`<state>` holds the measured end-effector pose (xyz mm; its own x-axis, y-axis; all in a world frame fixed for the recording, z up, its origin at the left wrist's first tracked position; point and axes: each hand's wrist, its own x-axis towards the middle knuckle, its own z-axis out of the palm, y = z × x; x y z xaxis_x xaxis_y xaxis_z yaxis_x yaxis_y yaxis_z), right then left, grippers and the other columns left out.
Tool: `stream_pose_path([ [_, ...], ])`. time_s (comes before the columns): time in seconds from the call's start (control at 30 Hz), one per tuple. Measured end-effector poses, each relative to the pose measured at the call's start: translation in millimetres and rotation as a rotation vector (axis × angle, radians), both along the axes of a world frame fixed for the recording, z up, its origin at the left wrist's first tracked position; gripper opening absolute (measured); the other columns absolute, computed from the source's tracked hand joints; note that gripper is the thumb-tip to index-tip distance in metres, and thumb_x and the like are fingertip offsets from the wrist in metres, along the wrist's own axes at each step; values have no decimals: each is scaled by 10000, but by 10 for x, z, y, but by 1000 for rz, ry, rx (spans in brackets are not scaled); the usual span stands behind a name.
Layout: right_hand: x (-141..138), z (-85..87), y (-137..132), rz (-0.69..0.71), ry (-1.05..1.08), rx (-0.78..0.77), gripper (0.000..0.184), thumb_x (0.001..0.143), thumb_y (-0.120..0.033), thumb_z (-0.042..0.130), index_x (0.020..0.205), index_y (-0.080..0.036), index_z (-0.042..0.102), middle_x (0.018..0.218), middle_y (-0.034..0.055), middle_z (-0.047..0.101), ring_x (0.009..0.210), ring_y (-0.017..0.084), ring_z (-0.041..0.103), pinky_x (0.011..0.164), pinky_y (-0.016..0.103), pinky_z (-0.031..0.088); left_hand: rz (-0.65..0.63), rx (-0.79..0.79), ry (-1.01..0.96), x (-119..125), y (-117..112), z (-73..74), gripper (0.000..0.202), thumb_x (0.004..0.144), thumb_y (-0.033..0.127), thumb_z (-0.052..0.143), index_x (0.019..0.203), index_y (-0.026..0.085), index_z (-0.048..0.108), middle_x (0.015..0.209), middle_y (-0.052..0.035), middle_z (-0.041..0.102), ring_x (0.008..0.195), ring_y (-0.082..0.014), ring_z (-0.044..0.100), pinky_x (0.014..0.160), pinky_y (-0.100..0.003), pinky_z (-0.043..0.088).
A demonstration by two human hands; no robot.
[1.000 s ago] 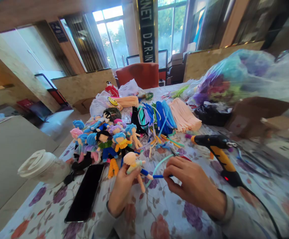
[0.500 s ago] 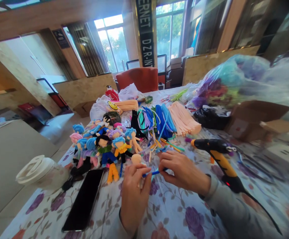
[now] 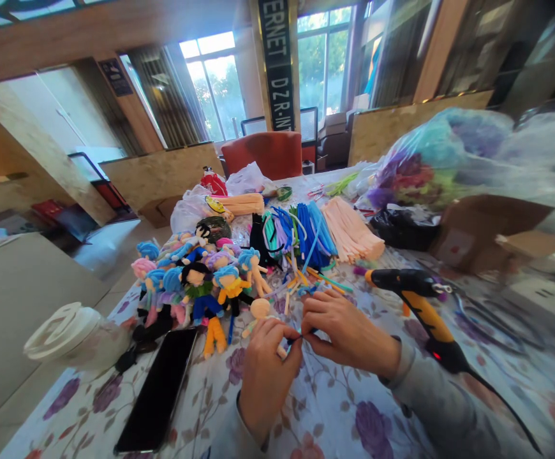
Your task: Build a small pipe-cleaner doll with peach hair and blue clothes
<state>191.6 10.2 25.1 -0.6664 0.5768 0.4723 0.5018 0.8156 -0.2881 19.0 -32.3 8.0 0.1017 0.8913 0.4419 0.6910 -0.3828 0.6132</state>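
My left hand (image 3: 268,364) and my right hand (image 3: 347,330) meet fingertip to fingertip above the flowered tablecloth. Both pinch a short blue pipe cleaner (image 3: 322,333), mostly covered by the fingers. Just beyond my left hand lies a bald, peach-coloured doll (image 3: 260,309). Farther left is a pile of fuzzy dolls, among them a blue-haired doll in yellow (image 3: 230,282) and a black-haired doll (image 3: 198,284). Loose pipe-cleaner pieces (image 3: 301,280) are scattered beyond my right hand.
A black and yellow glue gun (image 3: 423,306) with a lit red light lies right. Blue pipe cleaners (image 3: 312,236) and a peach bundle (image 3: 353,229) lie behind. Left are a phone (image 3: 157,392) and a white lidded container (image 3: 74,338). A cardboard box (image 3: 483,229) stands far right.
My hands have come closer together, the left moving right, so less of the blue pipe cleaner shows between them. More of the bald doll is visible. The view has shifted slightly.
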Motion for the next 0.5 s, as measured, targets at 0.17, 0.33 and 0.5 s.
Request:
stream_pose_path([
  [0.17, -6, -6, 8, 0, -11, 22, 85, 785, -126, 615, 748, -193, 578, 783, -11, 567, 773, 164, 476, 707, 326, 304, -9, 21, 27, 29, 16, -2, 168, 737, 43, 641, 657, 188, 615, 725, 6, 636, 770, -175, 590, 750, -319, 438],
  [0.33, 163, 77, 7, -44, 72, 96, 134, 873, -202, 587, 999, -215, 629, 1003, 47, 601, 932, 211, 503, 831, 373, 346, -23, 4, -16, 20, 95, 30, 153, 777, 89, 610, 668, 195, 628, 736, -2, 639, 784, -182, 590, 746, -319, 441],
  [0.5, 482, 51, -55, -404, 177, 9, 136, 911, -271, 518, 964, -216, 630, 971, 59, 597, 898, 203, 557, 795, 337, 411, 45, -7, -79, -93, 225, 33, 151, 774, 123, 592, 648, 204, 611, 786, -16, 627, 840, -195, 589, 794, -329, 431],
])
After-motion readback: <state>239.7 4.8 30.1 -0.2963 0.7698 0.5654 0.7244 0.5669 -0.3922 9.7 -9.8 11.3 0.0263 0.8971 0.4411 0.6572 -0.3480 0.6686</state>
